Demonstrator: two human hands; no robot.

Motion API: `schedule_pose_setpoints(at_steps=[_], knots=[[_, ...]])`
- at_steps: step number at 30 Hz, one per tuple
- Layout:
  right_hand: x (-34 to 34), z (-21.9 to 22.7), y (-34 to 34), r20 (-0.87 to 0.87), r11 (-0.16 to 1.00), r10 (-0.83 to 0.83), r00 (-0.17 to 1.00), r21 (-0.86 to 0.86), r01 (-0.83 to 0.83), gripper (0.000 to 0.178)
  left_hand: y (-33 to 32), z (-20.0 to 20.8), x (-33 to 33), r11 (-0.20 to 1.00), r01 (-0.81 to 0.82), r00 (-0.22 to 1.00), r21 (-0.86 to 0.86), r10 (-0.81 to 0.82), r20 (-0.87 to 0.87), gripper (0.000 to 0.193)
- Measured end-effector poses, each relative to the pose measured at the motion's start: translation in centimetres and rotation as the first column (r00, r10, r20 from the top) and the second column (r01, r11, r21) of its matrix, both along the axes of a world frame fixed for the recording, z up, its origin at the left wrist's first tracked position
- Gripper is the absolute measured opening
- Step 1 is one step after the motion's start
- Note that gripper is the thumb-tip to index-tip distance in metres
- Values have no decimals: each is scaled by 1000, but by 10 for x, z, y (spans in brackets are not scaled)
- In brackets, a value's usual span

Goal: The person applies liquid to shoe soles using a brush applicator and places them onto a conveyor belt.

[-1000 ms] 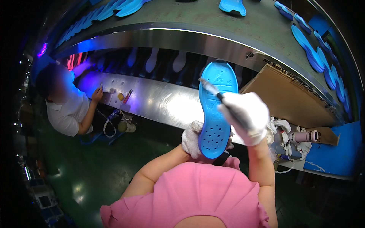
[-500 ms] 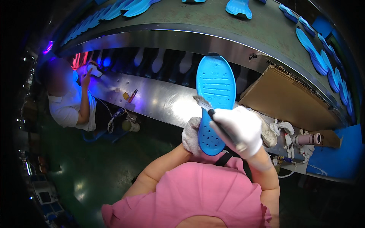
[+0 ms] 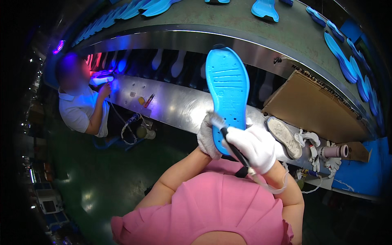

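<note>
Upright in front of me is a blue shoe sole (image 3: 226, 77), its ridged, perforated face toward me. My left hand (image 3: 207, 138), in a thick greyish glove, is closed round the sole's lower left edge, the fingers mostly hidden behind it. A brush (image 3: 235, 150) with a black handle and pale bristles slants across the lower part of the sole. Gripping its handle is my right hand (image 3: 258, 148), in a white glove. The bristle tips lie at the sole's left edge, blurred. A pale tube or cord trails from the handle's end past my right wrist.
A metal ledge (image 3: 179, 104) runs below a green conveyor (image 3: 228, 22) carrying blue soles. At right are a cardboard sheet (image 3: 314, 108), a dirty pale sole (image 3: 284, 136), white gloves (image 3: 313, 151) and a pink roll (image 3: 335, 151). A co-worker (image 3: 81, 106) sits at left under violet light.
The brush has shifted down the sole toward its lower end, and the sole stands slightly higher in view. The co-worker's hand and held piece have moved toward the ledge. The view has shifted a little.
</note>
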State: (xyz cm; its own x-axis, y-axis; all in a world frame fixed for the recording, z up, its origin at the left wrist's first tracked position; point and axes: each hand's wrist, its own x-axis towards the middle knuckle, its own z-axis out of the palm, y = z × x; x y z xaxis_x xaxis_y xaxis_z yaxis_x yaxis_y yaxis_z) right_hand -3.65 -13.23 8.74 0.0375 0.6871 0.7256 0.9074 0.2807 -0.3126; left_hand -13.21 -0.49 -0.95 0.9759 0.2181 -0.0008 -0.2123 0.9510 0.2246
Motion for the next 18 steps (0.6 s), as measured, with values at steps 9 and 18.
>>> schedule_pose_setpoints(at_steps=[9, 18], knots=[[-4, 0, 1, 32, 970, 174, 984, -180, -165, 15, 14, -9, 11, 978, 121, 954, -169, -68, 291, 80], [-1, -6, 1, -61, 998, 58, 996, -26, -59, 24, 43, -12, 26, 973, 178, 911, -145, -107, 399, 94]])
